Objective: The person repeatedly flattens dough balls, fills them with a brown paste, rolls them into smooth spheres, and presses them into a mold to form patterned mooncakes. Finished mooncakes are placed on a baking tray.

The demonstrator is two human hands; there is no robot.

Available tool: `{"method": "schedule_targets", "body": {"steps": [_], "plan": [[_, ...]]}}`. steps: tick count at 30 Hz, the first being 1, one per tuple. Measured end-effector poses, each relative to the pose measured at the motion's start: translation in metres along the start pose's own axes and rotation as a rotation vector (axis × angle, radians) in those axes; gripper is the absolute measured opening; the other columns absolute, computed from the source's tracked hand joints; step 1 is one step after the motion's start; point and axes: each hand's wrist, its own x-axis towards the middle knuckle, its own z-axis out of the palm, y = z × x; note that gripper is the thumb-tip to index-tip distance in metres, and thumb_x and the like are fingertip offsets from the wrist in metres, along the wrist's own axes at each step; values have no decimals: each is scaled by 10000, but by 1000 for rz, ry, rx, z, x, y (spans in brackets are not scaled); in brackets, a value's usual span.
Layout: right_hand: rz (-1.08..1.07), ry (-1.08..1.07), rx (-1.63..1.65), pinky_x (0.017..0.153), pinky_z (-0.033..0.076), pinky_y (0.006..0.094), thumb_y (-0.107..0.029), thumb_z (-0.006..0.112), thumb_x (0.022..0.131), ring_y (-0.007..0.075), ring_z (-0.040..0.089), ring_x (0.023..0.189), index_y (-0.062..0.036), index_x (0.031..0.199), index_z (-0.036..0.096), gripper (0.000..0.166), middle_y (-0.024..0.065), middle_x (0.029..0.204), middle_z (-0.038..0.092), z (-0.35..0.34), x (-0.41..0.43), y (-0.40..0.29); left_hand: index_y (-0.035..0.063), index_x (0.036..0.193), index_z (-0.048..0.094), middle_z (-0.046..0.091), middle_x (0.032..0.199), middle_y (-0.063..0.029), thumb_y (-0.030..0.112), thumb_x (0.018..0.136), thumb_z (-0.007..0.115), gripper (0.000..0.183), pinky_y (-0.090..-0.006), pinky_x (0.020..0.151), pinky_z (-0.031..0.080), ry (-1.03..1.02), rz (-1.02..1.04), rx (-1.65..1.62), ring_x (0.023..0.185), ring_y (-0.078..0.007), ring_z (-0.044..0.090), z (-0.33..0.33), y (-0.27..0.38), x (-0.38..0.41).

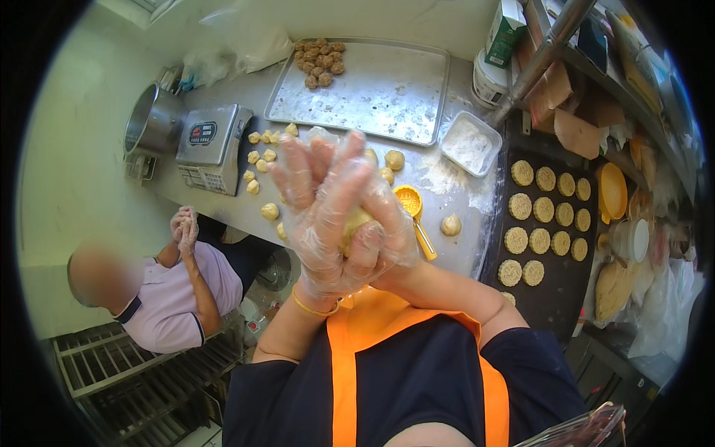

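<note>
Both of my hands wear clear plastic gloves and are cupped together around a pale yellow dough ball [355,226], which shows between the palms. My left hand [318,223] has its fingers stretched up; my right hand [385,223] wraps the other side. Just right of them on the metal table lies a yellow mooncake mould with a handle [425,240], and beyond it a single dough ball [451,225]. More round dough balls [394,160] sit behind my hands. Small dough pieces [253,186] are scattered to the left. Part of the held dough is hidden.
A metal tray [391,89] bears brown filling balls [321,60]. Beside it stands a plastic tub of flour [471,144]. A dark baking tray [550,296] holds patterned mooncakes [520,206]. At left are a scale [206,139], a steel pot [151,120] and a gloved co-worker [184,285].
</note>
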Motion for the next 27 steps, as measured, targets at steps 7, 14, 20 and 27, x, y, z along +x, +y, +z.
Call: {"method": "schedule_targets", "body": {"steps": [7,14,20,27], "plan": [[173,-76,70,1245,251,373,-493,393,1096,263,312,1533,-36,1640,206,736,119,1646,340,18,-12,-25,18,1455,537,528,1537,-170,462,1033,484,615,-492,1279,-51,-278,114,2,1593,-402,140,-39,14,17],[95,176,85,1236,272,375,-522,384,1098,258,352,1512,-57,1639,226,731,98,1625,384,0,-2,0,-19,1498,474,520,1531,-235,746,901,570,975,-537,1259,103,-178,-47,256,1555,-474,217,-18,7,10],[115,291,-1,1236,275,383,-541,371,1098,256,363,1503,-71,1638,238,728,93,1621,391,-10,-19,21,85,1362,658,540,1540,-147,421,998,519,515,-542,1264,-41,-387,55,296,1553,-497,207,-20,0,3],[224,520,3,1236,279,392,-563,356,1099,254,375,1493,-86,1636,253,726,86,1616,398,-25,-31,28,68,1275,701,628,1439,-121,422,1042,525,460,-547,1278,53,-376,-28,136,1488,-362,423,-22,-3,-8]]}}
